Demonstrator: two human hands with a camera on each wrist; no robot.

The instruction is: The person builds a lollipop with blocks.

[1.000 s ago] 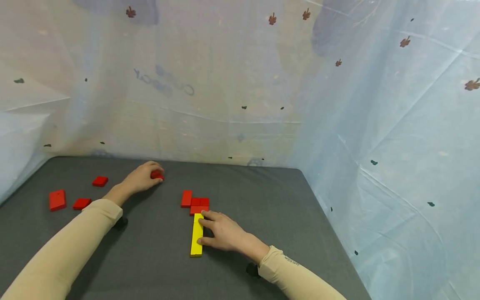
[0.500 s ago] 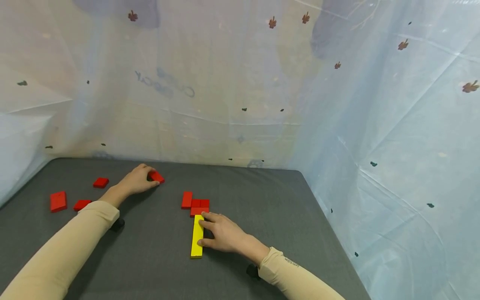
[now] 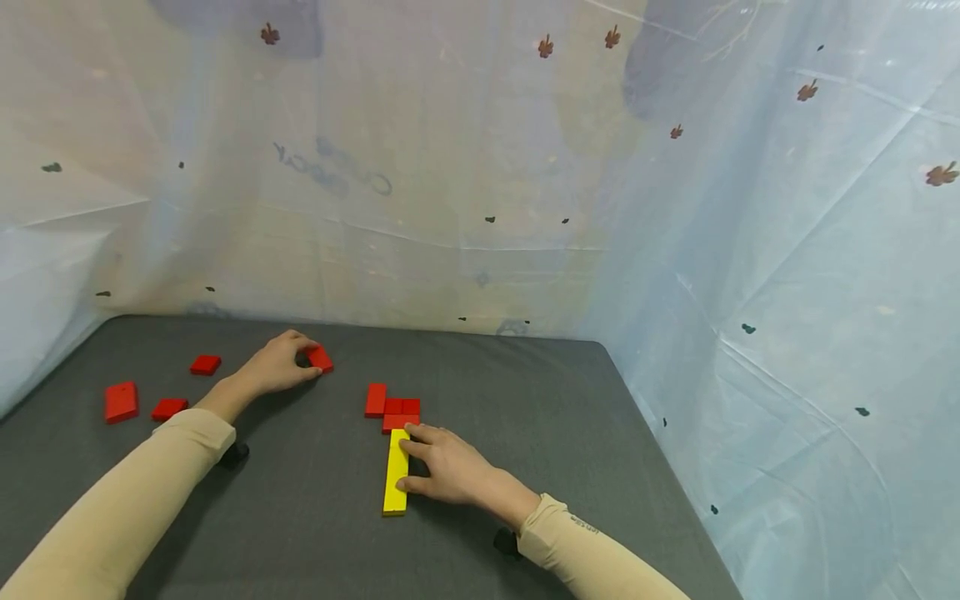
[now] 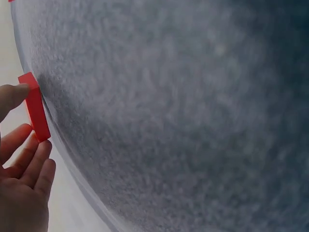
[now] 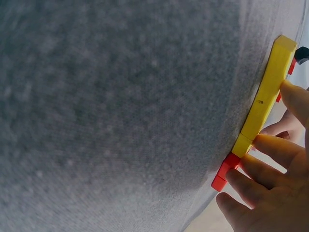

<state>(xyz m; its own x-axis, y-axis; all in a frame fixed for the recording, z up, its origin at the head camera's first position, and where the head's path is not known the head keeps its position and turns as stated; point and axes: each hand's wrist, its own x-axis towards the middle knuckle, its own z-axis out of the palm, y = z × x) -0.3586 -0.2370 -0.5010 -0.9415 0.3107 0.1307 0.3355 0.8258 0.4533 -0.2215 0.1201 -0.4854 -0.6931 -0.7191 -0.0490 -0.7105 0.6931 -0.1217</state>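
Note:
In the head view my left hand (image 3: 277, 363) is at the back left of the table, holding a red block (image 3: 320, 358) between thumb and fingers. The left wrist view shows the thumb on one end of this red block (image 4: 36, 107) and the fingertips at the other. My right hand (image 3: 450, 468) rests its fairly straight fingers and thumb along the right side of a yellow strip (image 3: 394, 483). A seam crosses the yellow strip (image 5: 269, 87) in the right wrist view. Beyond its far end lie several joined red blocks (image 3: 401, 423), with one red block (image 3: 376, 400) at their left.
Three loose red pieces lie at the left: a larger block (image 3: 122, 402), a smaller block (image 3: 169, 409) and a flat square one (image 3: 206, 364). The grey table (image 3: 315, 517) is bordered by a translucent plastic sheet (image 3: 420, 167) at the back and right.
My left fingers have drawn back slightly, and more of the red block now shows, turned at an angle. The right hand, yellow strip and joined red blocks have stayed in place.

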